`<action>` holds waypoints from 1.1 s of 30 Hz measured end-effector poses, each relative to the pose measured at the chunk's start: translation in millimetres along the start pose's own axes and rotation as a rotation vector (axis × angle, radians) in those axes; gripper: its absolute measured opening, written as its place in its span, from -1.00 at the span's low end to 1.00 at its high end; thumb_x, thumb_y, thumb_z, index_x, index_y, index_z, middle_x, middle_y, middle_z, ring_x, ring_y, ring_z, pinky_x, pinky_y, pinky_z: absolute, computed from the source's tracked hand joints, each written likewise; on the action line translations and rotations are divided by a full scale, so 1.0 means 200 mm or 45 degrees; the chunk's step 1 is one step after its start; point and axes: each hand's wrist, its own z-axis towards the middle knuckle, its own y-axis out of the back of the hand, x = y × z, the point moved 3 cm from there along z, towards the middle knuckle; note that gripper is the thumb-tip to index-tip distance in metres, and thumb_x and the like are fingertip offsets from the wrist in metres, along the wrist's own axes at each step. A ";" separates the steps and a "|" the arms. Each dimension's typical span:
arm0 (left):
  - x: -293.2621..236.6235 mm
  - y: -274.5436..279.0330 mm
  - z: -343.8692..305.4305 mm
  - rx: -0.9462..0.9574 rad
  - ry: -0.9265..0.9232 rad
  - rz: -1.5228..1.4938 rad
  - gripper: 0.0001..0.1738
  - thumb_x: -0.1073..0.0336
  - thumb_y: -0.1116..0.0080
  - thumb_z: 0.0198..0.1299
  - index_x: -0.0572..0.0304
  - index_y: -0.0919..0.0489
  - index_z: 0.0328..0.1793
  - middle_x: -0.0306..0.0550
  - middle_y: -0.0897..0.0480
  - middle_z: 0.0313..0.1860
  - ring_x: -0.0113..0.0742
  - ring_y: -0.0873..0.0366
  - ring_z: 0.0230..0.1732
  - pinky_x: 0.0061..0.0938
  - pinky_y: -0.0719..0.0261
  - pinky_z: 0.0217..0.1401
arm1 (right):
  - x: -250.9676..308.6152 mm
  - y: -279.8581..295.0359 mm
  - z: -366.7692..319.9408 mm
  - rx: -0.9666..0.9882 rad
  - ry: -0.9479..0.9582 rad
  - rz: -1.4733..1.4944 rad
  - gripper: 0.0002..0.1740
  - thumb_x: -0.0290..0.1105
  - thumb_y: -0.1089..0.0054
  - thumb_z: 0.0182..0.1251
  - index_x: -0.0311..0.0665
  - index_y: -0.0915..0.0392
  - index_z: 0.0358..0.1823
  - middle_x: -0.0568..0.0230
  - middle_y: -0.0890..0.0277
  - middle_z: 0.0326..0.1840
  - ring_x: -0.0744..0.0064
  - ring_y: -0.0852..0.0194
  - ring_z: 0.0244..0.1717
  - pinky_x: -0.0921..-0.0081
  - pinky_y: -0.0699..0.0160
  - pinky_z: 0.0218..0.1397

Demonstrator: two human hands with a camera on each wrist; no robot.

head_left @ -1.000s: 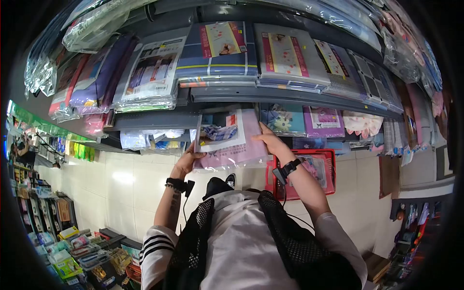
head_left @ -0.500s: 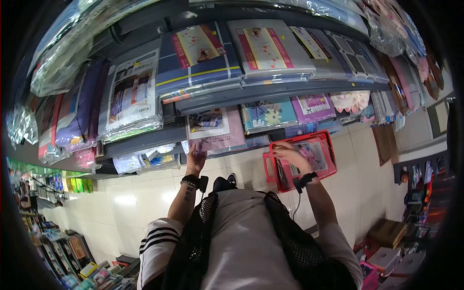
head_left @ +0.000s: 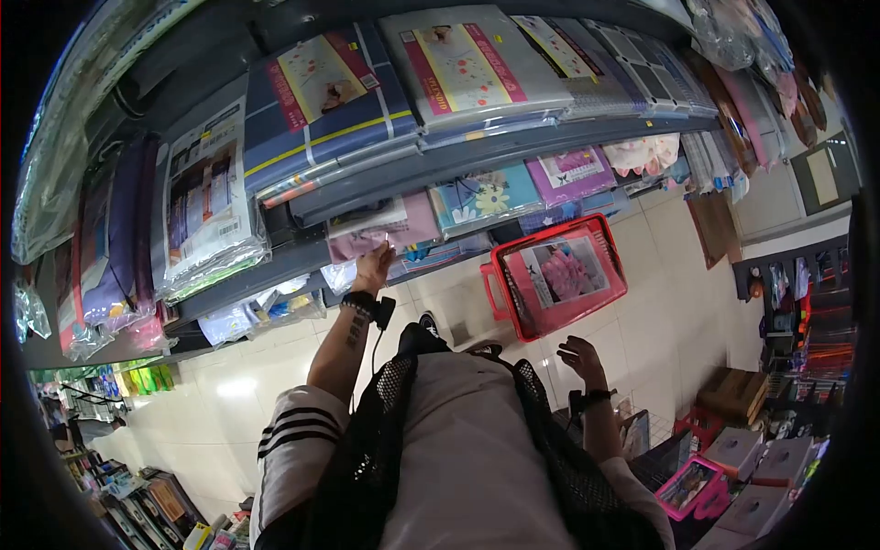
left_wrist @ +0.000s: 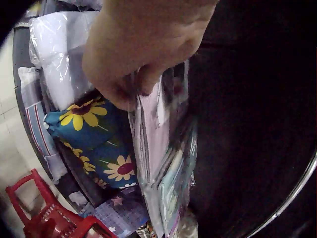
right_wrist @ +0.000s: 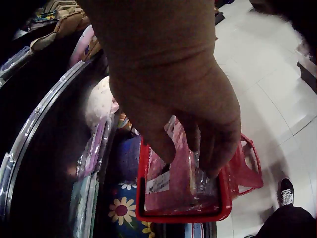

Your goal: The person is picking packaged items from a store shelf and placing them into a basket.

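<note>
The left hand (head_left: 374, 268) grips the front edge of a pink plastic-wrapped package (head_left: 403, 227) lying on the lower shelf. In the left wrist view the fingers of that hand (left_wrist: 141, 44) pinch the clear wrap, beside pale packages. The right hand (head_left: 583, 359) hangs in the air on the near side of a red basket (head_left: 525, 335), fingers loosely bent, holding nothing. Seen from the right wrist, this hand (right_wrist: 173, 109) hides part of the basket (right_wrist: 183, 218) and the pink package inside (right_wrist: 173, 196).
A teal flowered package (head_left: 486, 197) and a purple one (head_left: 568, 174) lie right of the pink package. Above, the upper shelf edge (head_left: 513, 147) juts out under stacked bedding packs (head_left: 477, 73). Boxes (head_left: 733, 394) stand at the lower right, on the tiled floor (head_left: 660, 302).
The pink package went from both hands down onto the lower shelf, the left hand still on it. The right hand let go, passed over the basket and drew back. The view shifted.
</note>
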 end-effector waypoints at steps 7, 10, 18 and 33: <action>-0.01 -0.04 0.02 -0.144 0.000 0.191 -0.91 0.46 -0.22 0.20 0.29 -0.58 -0.18 -0.09 -0.63 -0.28 -0.22 -0.61 -0.22 -0.38 -0.67 -0.03 | 0.02 -0.01 0.01 -0.124 -0.033 0.076 -0.45 -0.31 -0.18 0.25 -0.31 -0.33 0.26 0.01 -0.58 -0.03 0.09 -0.64 -0.08 0.38 -0.62 -0.10; -0.05 -0.06 -0.01 0.172 -0.251 0.619 -0.91 0.46 -0.22 0.19 0.26 -0.59 -0.19 -0.09 -0.65 -0.31 -0.24 -0.61 -0.23 -0.38 -0.66 -0.06 | 0.10 -0.09 0.04 -0.074 0.018 0.063 -0.55 -0.29 -0.20 0.26 -0.26 -0.43 0.16 0.00 -0.59 -0.06 0.02 -0.62 -0.06 0.32 -0.62 -0.07; -0.01 -0.04 -0.22 0.248 0.470 0.303 -0.31 -0.06 -0.15 0.25 -0.06 -0.21 0.43 -0.06 -0.35 0.34 -0.11 -0.36 0.32 -0.13 -0.37 0.30 | 0.10 -0.05 0.26 -0.344 0.057 0.130 -0.51 -0.36 -0.26 0.16 -0.34 -0.40 0.11 0.05 -0.59 -0.13 0.08 -0.64 -0.14 0.32 -0.64 -0.13; 0.41 0.86 -1.13 -0.571 0.514 0.882 -0.47 0.11 0.00 0.31 0.13 -0.30 0.35 0.03 -0.51 0.17 -0.03 -0.53 0.11 -0.13 -0.52 0.06 | -0.13 0.24 0.67 -0.541 0.645 -0.451 -0.69 -0.49 -0.38 -0.18 -0.13 -0.62 -0.30 0.26 -0.60 -0.40 0.30 -0.57 -0.43 0.42 -0.59 -0.47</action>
